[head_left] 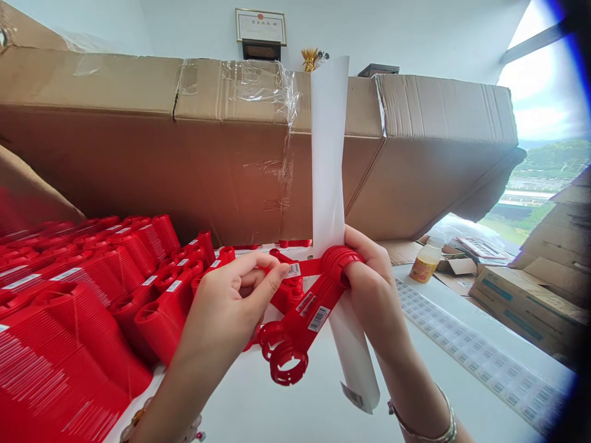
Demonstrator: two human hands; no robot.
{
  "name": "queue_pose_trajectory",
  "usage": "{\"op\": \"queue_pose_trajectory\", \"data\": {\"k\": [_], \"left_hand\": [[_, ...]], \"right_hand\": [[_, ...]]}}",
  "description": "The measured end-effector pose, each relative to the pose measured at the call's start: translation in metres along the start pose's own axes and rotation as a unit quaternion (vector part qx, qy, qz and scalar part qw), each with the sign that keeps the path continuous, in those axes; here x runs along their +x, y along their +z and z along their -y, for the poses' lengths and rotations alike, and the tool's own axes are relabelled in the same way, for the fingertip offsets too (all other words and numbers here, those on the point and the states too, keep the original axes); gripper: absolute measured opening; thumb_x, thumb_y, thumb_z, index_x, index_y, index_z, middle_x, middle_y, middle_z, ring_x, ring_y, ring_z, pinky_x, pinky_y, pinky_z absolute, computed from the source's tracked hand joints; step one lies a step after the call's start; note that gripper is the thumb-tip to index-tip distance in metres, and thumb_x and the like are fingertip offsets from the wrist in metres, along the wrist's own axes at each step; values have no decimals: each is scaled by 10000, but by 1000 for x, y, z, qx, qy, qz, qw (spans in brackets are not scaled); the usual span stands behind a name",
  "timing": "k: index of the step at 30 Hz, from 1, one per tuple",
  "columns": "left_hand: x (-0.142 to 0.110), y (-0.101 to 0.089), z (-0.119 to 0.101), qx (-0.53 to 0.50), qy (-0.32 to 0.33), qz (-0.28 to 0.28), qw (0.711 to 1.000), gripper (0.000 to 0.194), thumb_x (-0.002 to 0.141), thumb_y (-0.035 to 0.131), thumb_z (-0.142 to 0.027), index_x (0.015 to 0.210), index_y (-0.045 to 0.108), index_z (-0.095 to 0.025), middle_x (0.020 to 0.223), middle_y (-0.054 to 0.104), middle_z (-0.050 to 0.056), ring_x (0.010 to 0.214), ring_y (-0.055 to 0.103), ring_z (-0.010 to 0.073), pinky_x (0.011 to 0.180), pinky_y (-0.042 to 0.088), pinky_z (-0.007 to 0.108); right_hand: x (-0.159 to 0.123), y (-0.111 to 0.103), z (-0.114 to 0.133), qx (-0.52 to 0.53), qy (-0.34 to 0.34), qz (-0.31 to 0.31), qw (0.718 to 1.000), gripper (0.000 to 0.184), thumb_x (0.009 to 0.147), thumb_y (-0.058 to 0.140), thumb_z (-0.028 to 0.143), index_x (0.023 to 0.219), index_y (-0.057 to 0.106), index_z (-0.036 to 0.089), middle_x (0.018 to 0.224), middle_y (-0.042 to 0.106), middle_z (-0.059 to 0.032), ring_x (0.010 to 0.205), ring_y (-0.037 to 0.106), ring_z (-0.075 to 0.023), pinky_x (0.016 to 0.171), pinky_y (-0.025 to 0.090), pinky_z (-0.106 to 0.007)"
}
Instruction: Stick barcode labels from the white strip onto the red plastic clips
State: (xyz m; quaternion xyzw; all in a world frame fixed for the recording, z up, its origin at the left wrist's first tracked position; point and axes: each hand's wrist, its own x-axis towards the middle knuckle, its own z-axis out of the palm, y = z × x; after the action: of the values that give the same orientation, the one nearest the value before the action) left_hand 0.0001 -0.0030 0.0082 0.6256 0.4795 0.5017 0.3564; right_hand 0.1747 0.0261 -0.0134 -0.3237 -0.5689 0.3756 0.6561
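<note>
From the head view, the left hand [228, 301] is closed, its fingertips pinching near a small barcode sticker [292, 271] on the red plastic piece [300, 314]. The right hand [373, 283] grips the piece's ringed end together with a long white paper strip [327, 147]. Both are held above the tabletop [249, 406]. Two more barcode stickers [318, 319] run along the piece's arm. Rows of stacked red plastic parts [69, 344] lie to the left, and a sheet of barcode labels [475, 351] lies to the right.
</note>
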Motion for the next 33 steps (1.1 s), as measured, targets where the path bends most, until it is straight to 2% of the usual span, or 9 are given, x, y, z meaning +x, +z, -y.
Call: {"op": "queue_pose_trajectory", "data": {"k": [7,12,20,28,33], "left_hand": [[-1,0,0,26,5,-16,1000,243,926,694,-440,809,692,-227,438,478,-87,350,367,66,325,259,146],[1,1,1,9,10,-7,1000,223,926,702,-426,825,703,-227,489,553,-82,356,388,51,328,253,135],[1,3,0,7,6,-12,1000,221,928,697,-414,809,706,-229,477,534,-90,359,387,43,337,257,129],[1,3,0,33,8,-18,999,230,908,682,-432,814,712,-225,475,546,-72,362,406,74,341,249,174],[3,9,1,51,0,-54,997,255,896,686,-450,792,672,-218,538,601,-62,429,465,82,411,309,172]], "right_hand": [[2,1,0,13,-1,5,1000,193,763,459,89,776,599,222,658,457,27,592,361,-134,501,280,-279],[2,1,0,7,-9,2,1000,199,748,465,85,774,614,213,654,462,27,592,363,-129,497,289,-272],[2,1,4,14,-6,8,1000,199,750,457,79,759,604,213,651,455,33,592,367,-123,493,288,-261],[1,2,3,3,-5,4,1000,176,743,465,99,752,597,215,645,456,27,582,368,-128,482,285,-256],[-1,5,4,4,-12,9,1000,156,759,467,98,726,569,212,644,431,32,577,347,-124,480,266,-262]]}}
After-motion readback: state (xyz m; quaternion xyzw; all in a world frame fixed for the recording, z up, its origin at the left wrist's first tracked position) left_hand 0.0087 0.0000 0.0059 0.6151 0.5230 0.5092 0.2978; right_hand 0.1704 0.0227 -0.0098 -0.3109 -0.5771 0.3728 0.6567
